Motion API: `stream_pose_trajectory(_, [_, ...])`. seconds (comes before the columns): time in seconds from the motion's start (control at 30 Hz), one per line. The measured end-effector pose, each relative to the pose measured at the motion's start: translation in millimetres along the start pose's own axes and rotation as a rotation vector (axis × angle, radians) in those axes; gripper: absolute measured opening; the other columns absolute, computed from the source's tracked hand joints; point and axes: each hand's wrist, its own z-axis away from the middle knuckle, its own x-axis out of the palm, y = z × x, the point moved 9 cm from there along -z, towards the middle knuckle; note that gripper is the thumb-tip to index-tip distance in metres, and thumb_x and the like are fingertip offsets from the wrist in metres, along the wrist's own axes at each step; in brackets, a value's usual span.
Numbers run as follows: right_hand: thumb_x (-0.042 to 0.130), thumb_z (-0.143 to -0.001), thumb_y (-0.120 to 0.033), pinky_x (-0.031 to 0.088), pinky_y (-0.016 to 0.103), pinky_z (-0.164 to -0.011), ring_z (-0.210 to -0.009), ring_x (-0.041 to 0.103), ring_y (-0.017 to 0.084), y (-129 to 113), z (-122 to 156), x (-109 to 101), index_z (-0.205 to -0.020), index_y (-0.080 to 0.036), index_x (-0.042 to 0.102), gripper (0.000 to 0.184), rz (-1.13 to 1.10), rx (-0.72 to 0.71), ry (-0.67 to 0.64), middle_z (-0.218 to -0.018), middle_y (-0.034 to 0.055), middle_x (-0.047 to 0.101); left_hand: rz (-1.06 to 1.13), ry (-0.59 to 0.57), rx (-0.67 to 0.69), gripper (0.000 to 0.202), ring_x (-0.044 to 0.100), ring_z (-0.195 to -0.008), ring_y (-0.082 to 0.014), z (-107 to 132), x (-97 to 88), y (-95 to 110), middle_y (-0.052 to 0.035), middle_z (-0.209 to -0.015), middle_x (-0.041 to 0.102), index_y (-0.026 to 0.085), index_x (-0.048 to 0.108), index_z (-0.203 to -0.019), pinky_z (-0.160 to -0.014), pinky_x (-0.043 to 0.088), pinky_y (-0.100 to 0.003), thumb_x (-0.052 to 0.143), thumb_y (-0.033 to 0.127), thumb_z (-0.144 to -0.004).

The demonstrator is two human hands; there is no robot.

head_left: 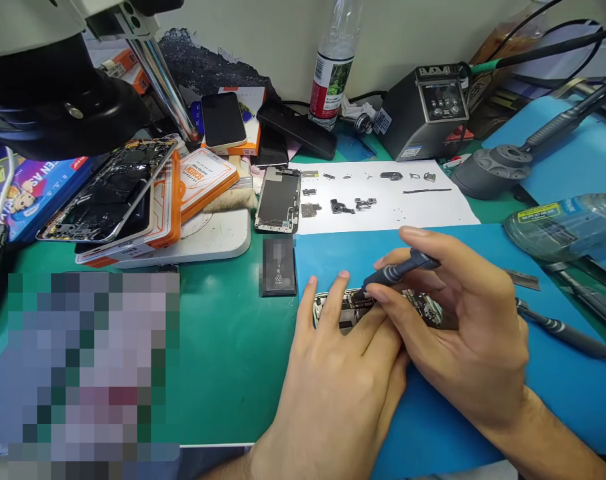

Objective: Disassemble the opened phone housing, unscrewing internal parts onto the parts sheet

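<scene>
An opened phone [350, 317] with its circuit boards showing lies on a blue mat. My left hand [343, 380] rests flat over its near side with fingers spread, some of them on the boards. In my right hand [463, 320], pinched between thumb and fingers, is a dark pen-shaped tool [400, 269] with a ringed grip. Its tip points down at the phone's inside, close to my left fingers; whether it touches is hard to see. The phone's right part is partly hidden by my right hand. Left of the phone lies a flat black battery [279, 268].
White paper [383, 223] carries several small phone parts, a removed screen [278, 200] beside it. A similar tool [570, 331] lies at right. Stacked boxes [207, 177] and phones stand left, under a microscope [57, 100]. Behind are a bottle [333, 73] and a soldering station [425, 113].
</scene>
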Motion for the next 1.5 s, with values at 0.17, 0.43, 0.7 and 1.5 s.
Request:
stream_pose_trajectory(0.17, [0.077,-0.097,-0.003,0.069,0.033,-0.09,-0.1,0.08,0.018,-6,-1,-6,-0.167,-0.042,0.051,0.085,0.124,-0.026,0.04,-0.148,-0.0034,0.074,0.01,-0.018,-0.025,0.033,0.049,-0.162,-0.0348,0,0.4,-2,0.0125,-0.149,0.075,0.03,0.066,-0.148,-0.138,0.035,-0.07,0.047,0.034,-0.121])
stream_pose_trajectory(0.43, [0.072,-0.101,-0.008,0.069,0.043,-0.093,-0.112,0.079,0.025,-12,-3,-13,-0.163,-0.046,0.057,0.074,0.188,-0.109,0.036,-0.137,-0.0023,0.078,0.011,0.002,-0.025,0.029,0.048,-0.163,-0.0343,0,-1.0,-2,0.0133,-0.156,0.07,0.031,0.069,-0.141,-0.137,0.037,-0.07,0.049,0.034,-0.12])
stream_pose_trajectory(0.7, [0.075,-0.098,-0.004,0.065,0.04,-0.097,-0.108,0.076,0.021,-12,-8,-14,-0.154,-0.044,0.066,0.069,0.128,-0.078,0.011,-0.129,-0.0036,0.079,0.025,-0.001,-0.03,0.027,0.049,-0.162,-0.0336,0,0.6,-1,0.0123,-0.15,0.074,0.032,0.069,-0.138,-0.137,0.035,-0.07,0.051,0.033,-0.119])
stream_pose_trajectory(1.5, [0.068,-0.103,-0.004,0.065,0.036,-0.096,-0.112,0.077,0.018,-18,-13,-4,-0.155,-0.03,0.059,0.059,-0.001,-0.182,-0.078,-0.131,0.0023,0.08,0.063,0.061,-0.008,0.024,0.061,-0.153,-0.0339,4,5.6,-1,0.0038,-0.128,0.085,0.031,0.074,-0.132,-0.136,0.037,-0.069,0.056,0.028,-0.116])
